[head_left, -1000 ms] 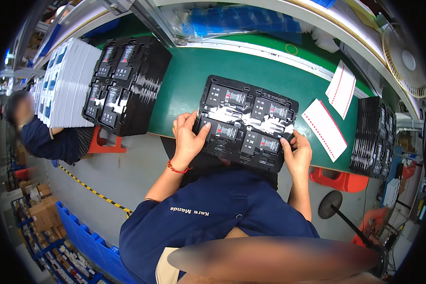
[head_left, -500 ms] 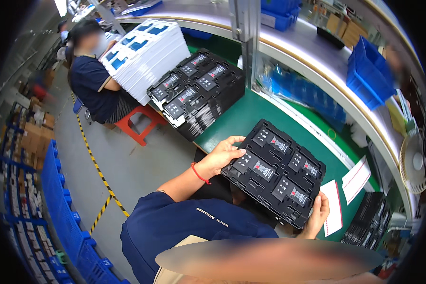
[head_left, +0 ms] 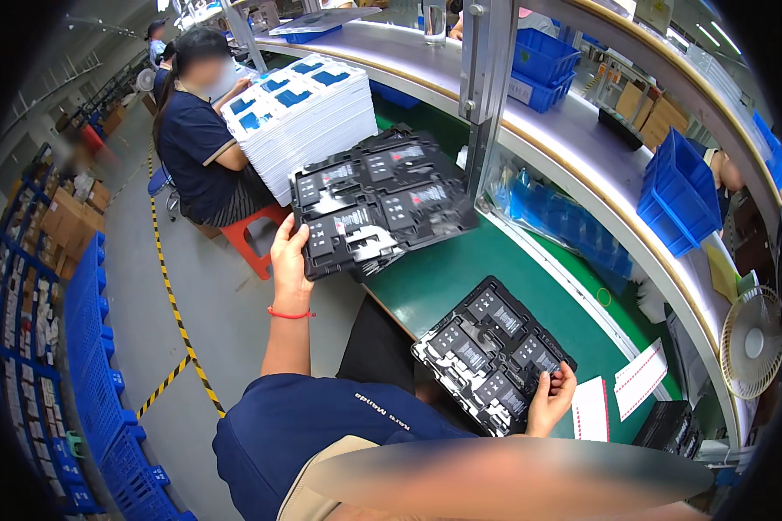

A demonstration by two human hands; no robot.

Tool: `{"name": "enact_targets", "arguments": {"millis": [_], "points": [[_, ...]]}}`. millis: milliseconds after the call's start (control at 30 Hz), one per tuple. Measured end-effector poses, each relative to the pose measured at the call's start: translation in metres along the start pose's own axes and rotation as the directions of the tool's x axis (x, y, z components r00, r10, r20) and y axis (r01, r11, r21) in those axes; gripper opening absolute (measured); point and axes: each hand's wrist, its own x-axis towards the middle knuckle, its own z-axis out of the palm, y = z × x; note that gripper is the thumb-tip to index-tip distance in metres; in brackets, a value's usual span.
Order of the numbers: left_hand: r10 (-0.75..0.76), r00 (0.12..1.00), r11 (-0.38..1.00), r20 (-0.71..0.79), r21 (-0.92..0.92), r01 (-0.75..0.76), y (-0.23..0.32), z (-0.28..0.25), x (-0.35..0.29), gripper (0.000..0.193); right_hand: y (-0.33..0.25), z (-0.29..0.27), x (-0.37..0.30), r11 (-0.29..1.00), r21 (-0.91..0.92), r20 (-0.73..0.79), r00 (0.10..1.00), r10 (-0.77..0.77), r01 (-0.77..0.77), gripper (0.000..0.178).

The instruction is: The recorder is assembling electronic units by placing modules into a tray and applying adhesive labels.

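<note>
Two black plastic trays with battery packs in their pockets are in my grip. My left hand (head_left: 290, 253) is closed on the near left corner of the upper tray (head_left: 369, 201), which sits tilted and slightly blurred over the stack; what is directly under it is mostly hidden. Closer to me, another tray (head_left: 488, 360) of batteries rests at the front edge of the green table (head_left: 417, 286). On its right edge, my right hand (head_left: 551, 401) is closed, fingertips over the rim.
Beyond the batteries rises a tall stack of white trays (head_left: 308, 130), with a seated co-worker (head_left: 202, 130) beside it. A metal post (head_left: 487, 95) and shelf stand behind the table. Red-edged papers (head_left: 641, 379), dark trays (head_left: 669, 425) and a fan (head_left: 753, 343) are at the right.
My left hand has let go of the near tray and moved left to grip the upper tray at the stack. My right hand stays on the near tray. The whole view has shifted.
</note>
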Motion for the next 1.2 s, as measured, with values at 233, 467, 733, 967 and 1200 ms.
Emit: {"name": "enact_targets", "arguments": {"millis": [233,467,733,967,1200], "points": [[0.187,0.953,0.972,-0.237,0.182,-0.146,-0.049,0.003,0.031,0.042,-0.006,0.007,-0.003,0.952,-0.229,0.033,0.979,-0.2,0.202,0.038],[0.241,0.941,0.948,-0.236,0.263,-0.177,-0.07,0.015,0.049,0.044,-0.005,0.007,-0.003,0.95,-0.239,0.025,0.979,-0.202,0.202,0.037],[0.138,0.988,0.973,-0.064,0.198,-0.123,-0.052,0.01,0.035,0.046,-0.006,0.008,-0.006,0.947,-0.251,0.037,0.979,-0.199,0.202,0.037],[0.801,0.565,0.112,0.197,0.879,-0.464,-0.05,0.027,0.002,0.064,-0.005,0.005,-0.003,0.942,-0.26,0.059,0.977,-0.204,0.212,0.038],[0.116,0.349,0.357,0.93,0.289,-0.888,-0.102,0.095,-0.077,0.036,-0.001,-0.003,0.028,0.956,-0.137,0.065,0.965,-0.254,0.261,0.034]]}}
